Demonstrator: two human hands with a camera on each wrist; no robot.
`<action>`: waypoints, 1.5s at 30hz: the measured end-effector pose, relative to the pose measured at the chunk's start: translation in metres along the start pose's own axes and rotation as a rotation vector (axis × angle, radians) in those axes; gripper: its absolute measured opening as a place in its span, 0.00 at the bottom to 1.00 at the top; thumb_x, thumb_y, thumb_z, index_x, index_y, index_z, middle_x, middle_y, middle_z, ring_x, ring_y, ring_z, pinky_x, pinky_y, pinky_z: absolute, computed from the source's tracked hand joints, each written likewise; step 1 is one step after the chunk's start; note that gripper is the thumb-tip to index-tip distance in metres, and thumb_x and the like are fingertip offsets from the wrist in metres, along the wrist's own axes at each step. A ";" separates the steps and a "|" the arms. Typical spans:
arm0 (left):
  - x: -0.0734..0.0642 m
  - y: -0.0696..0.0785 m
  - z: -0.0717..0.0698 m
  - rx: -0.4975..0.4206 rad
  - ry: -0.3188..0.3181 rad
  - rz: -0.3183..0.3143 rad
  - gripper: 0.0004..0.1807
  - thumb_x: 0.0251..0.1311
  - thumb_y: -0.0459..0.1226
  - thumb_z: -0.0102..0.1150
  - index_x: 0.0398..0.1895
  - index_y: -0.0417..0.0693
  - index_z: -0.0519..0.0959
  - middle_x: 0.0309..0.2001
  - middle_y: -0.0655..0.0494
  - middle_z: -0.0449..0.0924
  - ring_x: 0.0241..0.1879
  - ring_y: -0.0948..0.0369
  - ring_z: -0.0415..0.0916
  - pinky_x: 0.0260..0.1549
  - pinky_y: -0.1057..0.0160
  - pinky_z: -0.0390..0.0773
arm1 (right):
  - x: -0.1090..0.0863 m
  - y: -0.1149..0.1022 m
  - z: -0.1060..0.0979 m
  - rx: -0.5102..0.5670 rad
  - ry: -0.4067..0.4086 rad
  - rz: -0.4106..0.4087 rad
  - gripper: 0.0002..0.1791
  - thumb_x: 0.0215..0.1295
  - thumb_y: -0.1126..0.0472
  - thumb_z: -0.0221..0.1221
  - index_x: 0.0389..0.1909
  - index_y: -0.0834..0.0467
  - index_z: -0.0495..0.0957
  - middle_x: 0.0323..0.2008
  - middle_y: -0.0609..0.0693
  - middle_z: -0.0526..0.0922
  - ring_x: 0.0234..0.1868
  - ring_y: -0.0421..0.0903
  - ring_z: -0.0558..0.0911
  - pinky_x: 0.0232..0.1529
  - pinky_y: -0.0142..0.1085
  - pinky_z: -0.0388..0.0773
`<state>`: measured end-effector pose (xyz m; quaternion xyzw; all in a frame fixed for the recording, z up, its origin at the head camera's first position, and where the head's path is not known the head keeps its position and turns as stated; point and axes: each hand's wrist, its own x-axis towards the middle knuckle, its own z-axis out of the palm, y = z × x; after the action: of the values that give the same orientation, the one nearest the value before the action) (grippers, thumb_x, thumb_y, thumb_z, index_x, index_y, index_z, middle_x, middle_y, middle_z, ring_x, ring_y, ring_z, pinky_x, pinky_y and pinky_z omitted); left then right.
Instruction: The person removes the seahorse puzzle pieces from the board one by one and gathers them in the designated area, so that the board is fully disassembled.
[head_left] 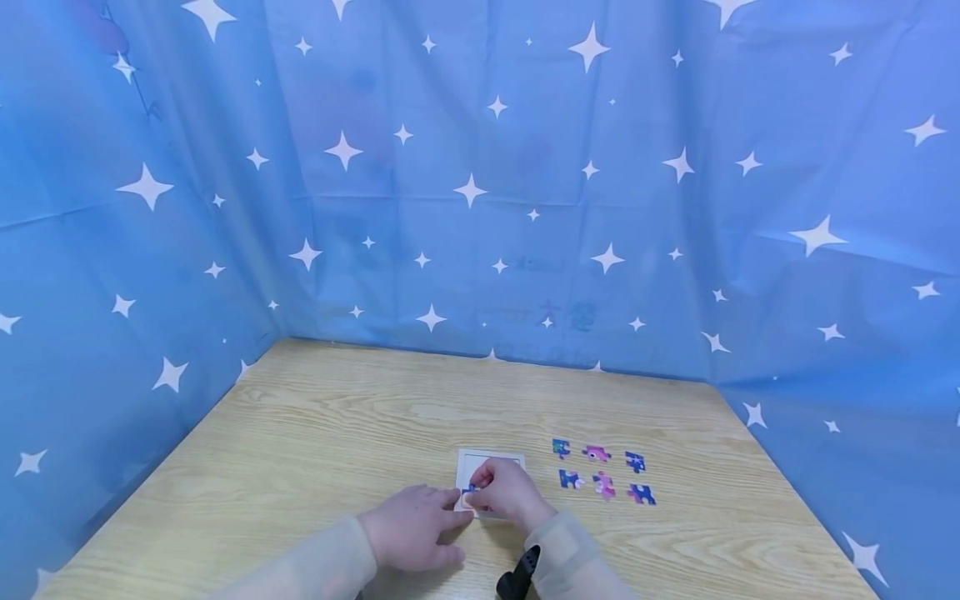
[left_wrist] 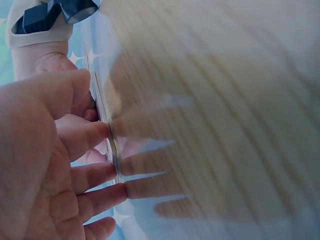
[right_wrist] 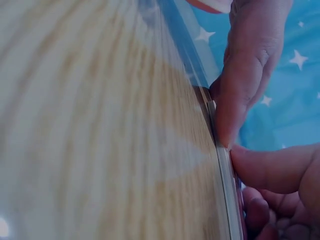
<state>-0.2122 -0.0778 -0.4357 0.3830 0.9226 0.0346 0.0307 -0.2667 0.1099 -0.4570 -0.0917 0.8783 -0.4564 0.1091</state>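
A small white puzzle tray (head_left: 491, 452) lies flat near the table's front. My left hand (head_left: 411, 527) rests at its left and lower-left edge with fingers extended; in the left wrist view the fingertips (left_wrist: 116, 171) touch the tabletop and tray edge. Over the tray, my right hand (head_left: 513, 492) pinches a blue jigsaw piece (head_left: 472, 487) at the lower-left corner. The right thumb (right_wrist: 270, 167) is low against the tray's edge (right_wrist: 225, 187) in the right wrist view, the other fingers curled behind. Much of the tray's inside is hidden by the right hand.
Several blue and pink jigsaw pieces (head_left: 604, 485) lie in two rows on the wooden table (head_left: 360, 408), right of the tray. A blue star-patterned curtain (head_left: 480, 225) encloses the back and sides. A black wrist device (head_left: 519, 575) sits by the right sleeve.
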 end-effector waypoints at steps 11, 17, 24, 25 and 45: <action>0.002 0.003 -0.002 0.003 -0.030 -0.031 0.31 0.63 0.61 0.48 0.65 0.60 0.73 0.64 0.50 0.70 0.62 0.54 0.68 0.61 0.54 0.67 | 0.002 0.002 -0.002 0.031 -0.042 -0.013 0.13 0.49 0.72 0.68 0.32 0.61 0.75 0.28 0.50 0.73 0.30 0.45 0.72 0.31 0.34 0.70; 0.003 0.002 -0.001 0.007 -0.028 -0.038 0.31 0.62 0.61 0.48 0.65 0.61 0.73 0.64 0.50 0.71 0.63 0.55 0.68 0.61 0.54 0.67 | 0.003 0.004 -0.003 0.095 -0.059 -0.001 0.14 0.49 0.74 0.68 0.33 0.61 0.73 0.28 0.50 0.71 0.29 0.46 0.71 0.28 0.33 0.69; 0.003 0.003 -0.003 -0.007 -0.029 -0.047 0.31 0.62 0.61 0.49 0.64 0.60 0.73 0.64 0.50 0.71 0.63 0.56 0.68 0.61 0.54 0.67 | 0.001 0.002 -0.003 0.119 -0.051 0.004 0.15 0.49 0.74 0.68 0.35 0.62 0.74 0.28 0.50 0.72 0.29 0.45 0.71 0.29 0.33 0.70; 0.003 0.003 -0.003 -0.014 -0.032 -0.047 0.31 0.62 0.61 0.49 0.64 0.60 0.74 0.64 0.51 0.71 0.63 0.56 0.67 0.61 0.53 0.67 | 0.001 0.002 -0.003 0.123 -0.051 0.007 0.14 0.49 0.74 0.68 0.35 0.62 0.75 0.28 0.51 0.72 0.29 0.45 0.71 0.29 0.34 0.71; 0.004 0.004 -0.009 -0.076 -0.064 -0.064 0.29 0.62 0.60 0.50 0.63 0.60 0.75 0.64 0.51 0.71 0.64 0.56 0.67 0.62 0.50 0.65 | 0.001 0.005 -0.011 0.107 -0.078 0.040 0.07 0.58 0.65 0.66 0.35 0.60 0.78 0.27 0.51 0.77 0.27 0.45 0.75 0.29 0.34 0.73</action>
<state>-0.2127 -0.0730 -0.4269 0.3529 0.9309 0.0563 0.0758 -0.2709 0.1209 -0.4555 -0.0858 0.8495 -0.4963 0.1574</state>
